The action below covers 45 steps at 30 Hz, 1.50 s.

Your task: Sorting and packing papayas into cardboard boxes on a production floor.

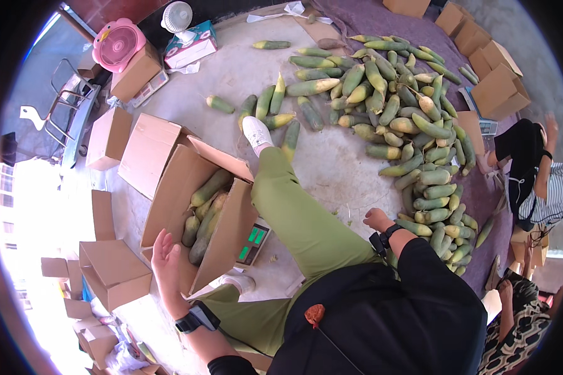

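My left hand point(166, 253) is open beside the near left edge of an open cardboard box point(228, 234), fingers stretched upward with nothing in them. Whether it touches the box I cannot tell. Several long green radishes point(200, 240) lie inside the box. Under the box's right side shows a scale point(254, 240) with lit green displays. My right hand point(377, 219) hangs above the floor to the right of my knee, fingers curled in and nothing showing in them. It is nearest to the big heap of green radishes point(413, 125), whose ends are paler.
Loose green radishes point(309, 112) lie on the floor by my white shoe point(256, 132). A purple cloth point(491, 231) spreads under the heap. Cardboard boxes point(116, 272) stand at left. At the back left are a pink fan point(117, 45) and a cart point(75, 119). Other people point(538, 175) are at right.
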### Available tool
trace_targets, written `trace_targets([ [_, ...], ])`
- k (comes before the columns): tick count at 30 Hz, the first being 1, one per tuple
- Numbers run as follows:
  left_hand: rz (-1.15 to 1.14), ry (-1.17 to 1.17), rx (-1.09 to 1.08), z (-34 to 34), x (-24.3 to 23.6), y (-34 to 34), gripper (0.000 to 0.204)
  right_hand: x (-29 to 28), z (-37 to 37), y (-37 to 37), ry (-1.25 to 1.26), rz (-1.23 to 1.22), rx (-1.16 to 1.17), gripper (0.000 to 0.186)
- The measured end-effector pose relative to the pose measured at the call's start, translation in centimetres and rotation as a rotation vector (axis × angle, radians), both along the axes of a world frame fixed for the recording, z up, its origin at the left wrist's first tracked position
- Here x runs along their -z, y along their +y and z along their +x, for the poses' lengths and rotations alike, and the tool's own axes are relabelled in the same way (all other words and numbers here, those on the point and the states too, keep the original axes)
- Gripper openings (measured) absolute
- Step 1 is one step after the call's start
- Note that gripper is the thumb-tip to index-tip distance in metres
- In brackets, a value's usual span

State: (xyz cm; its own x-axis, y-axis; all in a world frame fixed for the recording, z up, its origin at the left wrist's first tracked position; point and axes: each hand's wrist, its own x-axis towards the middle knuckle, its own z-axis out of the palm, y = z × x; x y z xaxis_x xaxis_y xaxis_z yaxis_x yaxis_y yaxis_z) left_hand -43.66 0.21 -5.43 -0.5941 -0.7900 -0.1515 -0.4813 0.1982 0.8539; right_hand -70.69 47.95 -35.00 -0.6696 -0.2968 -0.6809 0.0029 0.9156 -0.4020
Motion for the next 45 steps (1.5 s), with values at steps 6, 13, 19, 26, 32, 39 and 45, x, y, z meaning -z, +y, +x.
trace_targets([
  [6,-0.223,0.003,-0.063,0.8,1.6,3.1,0.043,-1.5,-0.5,-1.1,0.085,-0.078,0.017,0.032],
  [13,-0.531,-0.011,-0.027,0.8,2.1,4.2,0.033,-3.5,0.1,-1.1,-0.014,-0.051,-0.026,0.03],
  [19,-0.55,0.039,-0.038,0.7,2.6,4.2,0.031,-4.5,0.7,0.0,0.032,-0.041,-0.054,0.032],
  [26,-0.583,0.06,-0.04,1.5,2.5,4.1,0.031,-7.2,1.7,0.0,0.029,0.003,-0.069,0.032],
  [32,-0.52,0.029,-0.064,1.0,2.6,4.0,0.031,-5.5,0.8,0.5,0.041,-0.019,-0.104,0.031],
  [39,-0.487,-0.049,-0.091,0.2,2.7,3.6,0.032,-3.8,-0.1,-0.6,-0.088,-0.003,-0.029,0.029],
  [45,-0.454,-0.091,-0.092,-0.5,3.0,3.5,0.032,-2.5,-4.9,-1.7,0.183,0.018,-0.226,0.028],
])
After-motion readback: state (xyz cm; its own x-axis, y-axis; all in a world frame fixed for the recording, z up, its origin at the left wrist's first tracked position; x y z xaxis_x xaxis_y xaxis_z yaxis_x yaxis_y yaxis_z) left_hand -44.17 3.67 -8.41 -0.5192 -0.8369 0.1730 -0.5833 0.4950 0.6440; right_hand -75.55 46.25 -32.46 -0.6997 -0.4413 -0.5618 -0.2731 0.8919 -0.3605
